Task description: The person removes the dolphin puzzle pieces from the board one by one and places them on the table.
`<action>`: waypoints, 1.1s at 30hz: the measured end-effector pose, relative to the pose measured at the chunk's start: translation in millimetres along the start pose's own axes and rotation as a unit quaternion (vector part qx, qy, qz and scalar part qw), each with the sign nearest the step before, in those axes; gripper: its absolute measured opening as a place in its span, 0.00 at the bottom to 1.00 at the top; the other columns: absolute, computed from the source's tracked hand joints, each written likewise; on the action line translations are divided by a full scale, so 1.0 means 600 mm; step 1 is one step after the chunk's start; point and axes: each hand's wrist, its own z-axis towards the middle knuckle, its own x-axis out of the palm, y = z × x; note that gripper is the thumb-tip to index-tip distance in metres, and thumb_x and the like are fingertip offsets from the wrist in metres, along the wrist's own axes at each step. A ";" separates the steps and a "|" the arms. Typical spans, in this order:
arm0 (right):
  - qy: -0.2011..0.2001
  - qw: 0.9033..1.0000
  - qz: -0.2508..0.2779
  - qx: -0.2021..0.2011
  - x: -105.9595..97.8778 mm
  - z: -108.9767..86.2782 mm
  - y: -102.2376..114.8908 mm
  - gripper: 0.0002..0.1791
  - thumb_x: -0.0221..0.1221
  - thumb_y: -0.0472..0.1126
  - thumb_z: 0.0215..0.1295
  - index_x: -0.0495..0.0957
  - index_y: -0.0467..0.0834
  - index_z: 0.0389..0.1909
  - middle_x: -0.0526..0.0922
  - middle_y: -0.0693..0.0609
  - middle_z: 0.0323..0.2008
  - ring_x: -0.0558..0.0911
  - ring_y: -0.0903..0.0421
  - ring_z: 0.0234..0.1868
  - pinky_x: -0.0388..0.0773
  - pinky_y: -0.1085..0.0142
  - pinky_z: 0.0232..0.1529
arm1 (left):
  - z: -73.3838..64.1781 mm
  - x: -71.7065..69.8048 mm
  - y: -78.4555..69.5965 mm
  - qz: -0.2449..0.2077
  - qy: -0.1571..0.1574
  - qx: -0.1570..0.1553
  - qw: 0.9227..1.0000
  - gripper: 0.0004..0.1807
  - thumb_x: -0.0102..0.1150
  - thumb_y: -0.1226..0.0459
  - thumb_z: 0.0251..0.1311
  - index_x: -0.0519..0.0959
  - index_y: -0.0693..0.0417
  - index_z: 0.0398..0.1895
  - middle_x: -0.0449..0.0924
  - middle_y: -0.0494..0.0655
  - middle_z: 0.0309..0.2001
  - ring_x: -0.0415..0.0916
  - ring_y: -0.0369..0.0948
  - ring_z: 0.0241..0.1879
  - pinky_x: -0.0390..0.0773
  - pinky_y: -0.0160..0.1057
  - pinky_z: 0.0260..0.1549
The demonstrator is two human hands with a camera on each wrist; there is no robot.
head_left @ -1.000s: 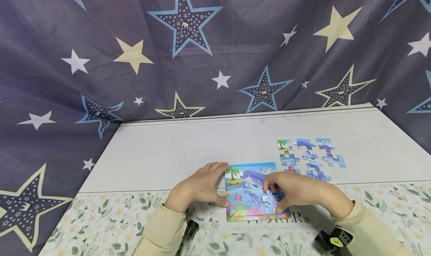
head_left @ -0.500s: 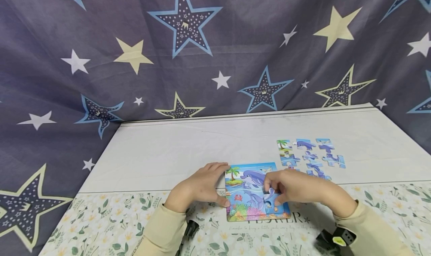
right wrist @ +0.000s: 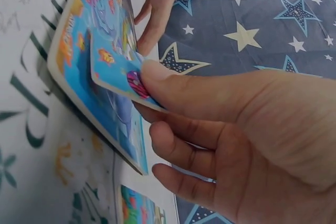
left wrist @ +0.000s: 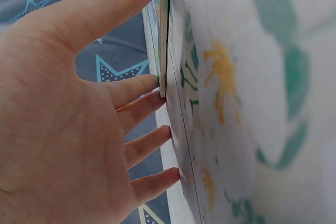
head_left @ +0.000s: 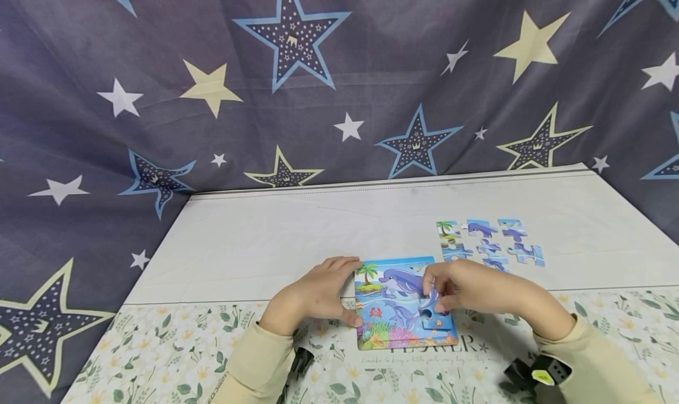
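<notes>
In the head view, a dolphin jigsaw puzzle in a tray [head_left: 389, 335] lies flat on the table. My left hand [head_left: 323, 289] is at its left side, with the thumb and fingertips touching the edge; the left wrist view shows the fingers [left wrist: 147, 145] mostly straight. Between thumb and forefinger, my right hand [head_left: 472, 283] pinches a blue puzzle piece [head_left: 437, 321] above the tray's lower right part. That puzzle piece [right wrist: 113, 66] is tilted up from the tray in the right wrist view and shows a small orange fish. The right hand covers part of the tray's right side.
Several loose puzzle pieces [head_left: 481, 228] lie behind and right of the tray, some partly hidden by my right forearm. White and floral cloth [head_left: 223, 315] covers the table. A dark star-patterned curtain [head_left: 329, 109] rises behind its far edge.
My right hand has lifted the puzzle piece from the tray's lower right area and shifted it slightly right. My left hand has stayed at the tray's edge.
</notes>
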 end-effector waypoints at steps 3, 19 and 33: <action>-0.003 1.000 0.005 0.001 -0.007 -0.005 -0.002 0.07 0.63 0.35 0.67 0.77 0.45 0.43 0.80 0.58 0.27 0.76 0.61 0.26 0.74 0.68 0.26 | 0.001 0.000 0.000 0.002 0.001 -0.001 1.000 0.57 0.77 0.46 0.46 0.57 0.53 0.77 0.53 0.48 0.76 0.47 0.50 0.75 0.52 0.54 0.72; -0.046 0.999 -0.011 -0.016 -0.047 -0.035 -0.016 0.06 0.62 0.33 0.66 0.78 0.45 0.39 0.79 0.59 0.26 0.76 0.61 0.27 0.75 0.67 0.28 | 0.000 0.000 -0.001 0.001 0.002 -0.004 1.000 0.57 0.77 0.46 0.46 0.57 0.52 0.77 0.53 0.47 0.77 0.47 0.50 0.76 0.52 0.55 0.72; -0.067 0.997 -0.018 0.020 -0.076 -0.057 -0.044 0.05 0.62 0.34 0.67 0.79 0.44 0.42 0.80 0.56 0.29 0.78 0.57 0.27 0.77 0.66 0.29 | -0.001 0.000 -0.001 -0.001 0.000 -0.001 1.000 0.57 0.77 0.47 0.46 0.57 0.52 0.77 0.53 0.48 0.76 0.47 0.50 0.75 0.53 0.55 0.72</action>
